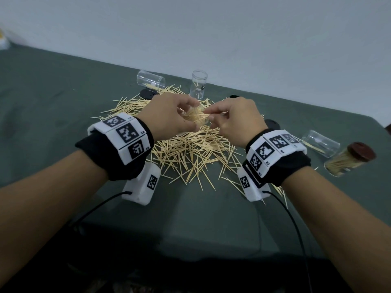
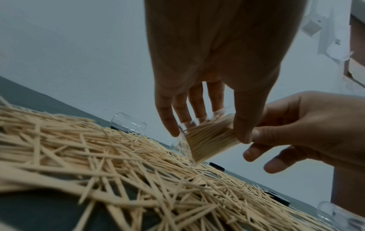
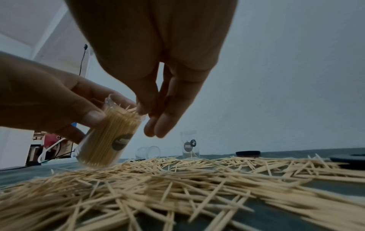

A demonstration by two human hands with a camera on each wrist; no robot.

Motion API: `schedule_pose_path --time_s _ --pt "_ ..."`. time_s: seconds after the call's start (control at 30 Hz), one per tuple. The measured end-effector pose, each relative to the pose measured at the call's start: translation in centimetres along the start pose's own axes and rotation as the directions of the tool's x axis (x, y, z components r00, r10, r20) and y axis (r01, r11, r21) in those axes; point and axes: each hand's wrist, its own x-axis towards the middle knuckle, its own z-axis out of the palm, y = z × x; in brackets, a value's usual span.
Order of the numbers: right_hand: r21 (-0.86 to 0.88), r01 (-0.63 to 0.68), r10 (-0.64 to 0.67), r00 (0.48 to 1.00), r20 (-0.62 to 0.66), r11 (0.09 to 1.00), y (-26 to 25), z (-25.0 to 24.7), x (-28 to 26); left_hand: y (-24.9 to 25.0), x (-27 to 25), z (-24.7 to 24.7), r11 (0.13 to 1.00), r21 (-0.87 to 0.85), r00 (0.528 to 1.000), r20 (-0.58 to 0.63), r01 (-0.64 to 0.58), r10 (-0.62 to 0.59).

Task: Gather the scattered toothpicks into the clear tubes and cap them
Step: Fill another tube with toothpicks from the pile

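A tilted clear tube (image 1: 195, 117) packed with toothpicks is held above the pile by my left hand (image 1: 182, 115), fingers behind it and thumb in front. From the left wrist, the tube (image 2: 209, 140) points its open mouth toward my right hand (image 2: 296, 132). My right hand (image 1: 213, 116) pinches a few toothpicks between thumb and forefinger at that mouth. In the right wrist view, toothpick tips poke out of the tube (image 3: 106, 137) just under the pinch. The scattered toothpicks (image 1: 190, 153) cover the green cloth below both hands.
At the back, one clear tube (image 1: 150, 80) lies on its side and another (image 1: 198, 84) stands upright. On the right lie an open tube (image 1: 320, 142) and a full capped tube (image 1: 349, 159). Black caps (image 1: 148, 94) (image 1: 271, 123) rest around the pile. A wall runs behind the table.
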Motion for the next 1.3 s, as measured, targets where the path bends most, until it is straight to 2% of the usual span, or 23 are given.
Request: schedule_pose_path --time_s 0.1,0.27,0.4,0.5,0.6,0.67,0.8,0.93,1.03,1.1,1.17,1.2,1.27,1.3 --pt "-0.041 0.075 -0.076 0.997 -0.022 0.996 -0.3 0.1 0.1 0.2 -0.1 0.0 1.000 0.012 1.000 0.006 0.002 -0.002" --pt "-0.322 0.272 -0.281 0.960 0.021 0.907 -0.6 -0.2 0.5 0.2 -0.2 0.2 0.997 0.066 1.000 0.007 -0.029 0.028" --pt "-0.260 0.247 -0.246 0.969 0.040 0.933 -0.5 -0.9 0.5 0.4 -0.4 0.4 0.997 0.060 0.998 0.039 -0.049 0.046" --pt "-0.277 0.246 -0.245 0.969 0.036 0.929 -0.4 -0.8 0.4 0.6 -0.4 0.5 0.998 0.035 0.997 0.054 -0.055 0.053" --pt "-0.092 0.151 -0.160 0.982 -0.099 0.984 -0.4 -0.4 0.2 0.8 -0.4 0.4 0.999 -0.006 0.997 0.062 -0.051 0.052" --pt "0.026 0.111 -0.106 0.985 -0.138 0.993 -0.4 -0.2 0.2 0.7 -0.4 0.2 0.999 -0.015 0.998 0.035 -0.053 0.053" --pt "-0.031 0.197 -0.199 0.966 -0.163 0.980 -0.3 0.0 0.2 0.2 -0.1 -0.1 0.999 -0.037 0.999 0.000 -0.035 0.035" --pt "-0.120 0.161 -0.162 0.987 0.004 0.980 0.1 -0.2 0.0 0.2 -0.1 -0.1 0.998 -0.049 0.999 0.021 -0.045 0.046" --pt "-0.106 0.178 -0.181 0.983 -0.024 0.978 0.3 -0.6 -0.1 0.0 0.0 -0.2 0.999 -0.017 0.999 0.009 -0.044 0.044" --pt "-0.088 0.139 -0.141 0.990 -0.015 0.986 0.4 -1.0 -0.2 -0.3 0.1 -0.4 0.999 0.010 1.000 -0.003 -0.030 0.030" --pt "-0.139 0.088 -0.072 0.990 0.119 0.986 1.0 -1.6 0.0 -0.6 0.1 -0.7 0.999 0.031 1.000 -0.009 -0.005 0.005" --pt "-0.202 0.064 -0.017 0.973 0.230 0.977 1.3 -1.8 0.1 -0.6 0.1 -0.8 0.999 0.044 1.000 -0.014 0.003 -0.003" --pt "-0.356 0.054 0.115 0.892 0.438 0.933 1.8 -1.9 0.4 -0.6 0.2 -1.0 0.998 0.060 1.000 -0.023 0.007 -0.006" --pt "-0.416 0.063 0.170 0.850 0.499 0.907 2.0 -1.8 0.6 -0.6 0.2 -1.0 0.998 0.063 1.000 -0.026 0.008 -0.007"
